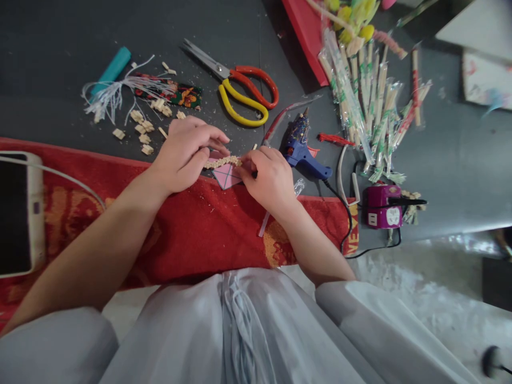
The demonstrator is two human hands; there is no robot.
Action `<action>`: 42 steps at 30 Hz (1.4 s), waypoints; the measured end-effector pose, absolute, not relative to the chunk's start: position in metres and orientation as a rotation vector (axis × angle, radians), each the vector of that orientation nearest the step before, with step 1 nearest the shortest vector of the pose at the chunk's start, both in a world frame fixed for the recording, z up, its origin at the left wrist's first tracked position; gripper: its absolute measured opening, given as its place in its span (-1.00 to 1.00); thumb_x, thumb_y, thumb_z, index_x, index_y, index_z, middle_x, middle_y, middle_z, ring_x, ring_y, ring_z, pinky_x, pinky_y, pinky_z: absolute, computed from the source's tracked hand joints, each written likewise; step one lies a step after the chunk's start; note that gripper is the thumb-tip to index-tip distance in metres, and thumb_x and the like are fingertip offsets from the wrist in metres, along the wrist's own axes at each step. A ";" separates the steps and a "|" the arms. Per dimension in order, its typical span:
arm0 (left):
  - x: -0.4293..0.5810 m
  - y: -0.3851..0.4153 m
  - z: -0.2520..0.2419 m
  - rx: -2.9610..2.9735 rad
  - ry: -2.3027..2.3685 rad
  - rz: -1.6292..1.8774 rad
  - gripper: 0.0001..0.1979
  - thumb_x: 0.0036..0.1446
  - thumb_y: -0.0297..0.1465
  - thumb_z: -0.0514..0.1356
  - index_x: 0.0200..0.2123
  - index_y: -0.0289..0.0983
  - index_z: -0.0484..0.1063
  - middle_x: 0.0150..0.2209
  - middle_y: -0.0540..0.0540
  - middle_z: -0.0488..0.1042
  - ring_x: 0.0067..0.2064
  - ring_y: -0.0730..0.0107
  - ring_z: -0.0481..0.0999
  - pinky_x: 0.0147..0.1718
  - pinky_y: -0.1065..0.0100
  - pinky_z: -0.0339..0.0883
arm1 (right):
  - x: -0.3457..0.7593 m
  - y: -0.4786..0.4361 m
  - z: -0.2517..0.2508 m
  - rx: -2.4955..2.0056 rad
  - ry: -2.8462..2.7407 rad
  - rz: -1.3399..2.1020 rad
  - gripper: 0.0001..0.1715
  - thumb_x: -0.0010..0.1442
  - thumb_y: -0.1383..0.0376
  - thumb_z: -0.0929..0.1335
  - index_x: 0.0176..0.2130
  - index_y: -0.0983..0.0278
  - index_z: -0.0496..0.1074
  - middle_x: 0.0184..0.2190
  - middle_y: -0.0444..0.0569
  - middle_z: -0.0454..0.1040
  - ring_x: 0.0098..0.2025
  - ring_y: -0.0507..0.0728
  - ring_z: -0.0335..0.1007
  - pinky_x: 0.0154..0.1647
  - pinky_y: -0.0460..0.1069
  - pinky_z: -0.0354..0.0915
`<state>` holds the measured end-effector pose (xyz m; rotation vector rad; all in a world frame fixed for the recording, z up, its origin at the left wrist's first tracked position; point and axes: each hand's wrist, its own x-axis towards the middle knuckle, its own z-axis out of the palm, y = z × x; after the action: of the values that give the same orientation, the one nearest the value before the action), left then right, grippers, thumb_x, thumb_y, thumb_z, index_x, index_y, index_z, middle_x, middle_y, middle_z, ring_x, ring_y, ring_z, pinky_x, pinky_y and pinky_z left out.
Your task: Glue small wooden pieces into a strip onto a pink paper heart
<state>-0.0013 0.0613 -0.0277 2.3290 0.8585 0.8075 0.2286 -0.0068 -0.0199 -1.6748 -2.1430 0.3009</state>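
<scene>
Between my two hands lies a pink piece (226, 176) marked with dark crossing lines, at the edge of the red cloth. Along its upper edge runs a beige, bumpy strip (223, 162). My left hand (191, 152) touches the strip's left end with curved fingers; the thumb and fingers are slightly apart. At the right end, my right hand (267, 173) pinches the strip and the pink piece between thumb and fingers. The fingertips partly hide both ends of the strip.
Scissors (240, 88) lie beyond my hands. A blue glue gun (306, 149) with a black cord is to the right, near wrapped sticks (372, 101) and a purple plug block (384, 207). Small beige pieces (144, 128) and white strings (110, 96) lie left. A phone (20, 213) rests on the red cloth (192, 229).
</scene>
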 end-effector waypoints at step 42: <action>-0.004 0.069 -0.038 2.364 0.775 0.858 -0.59 0.39 -0.37 -0.01 0.17 -0.15 0.50 -0.08 0.00 0.79 0.00 0.03 0.63 0.10 -0.28 0.35 | 0.230 -0.009 -0.014 -1.663 -2.126 0.371 -0.93 0.34 0.33 0.47 -0.13 0.23 0.58 -0.21 0.04 0.65 -0.07 0.29 0.59 0.05 0.20 0.48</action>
<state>-0.0036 0.0691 -0.0379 2.3638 0.7749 0.8584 0.2297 -0.0091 -0.0145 -1.6628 -2.1257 0.3708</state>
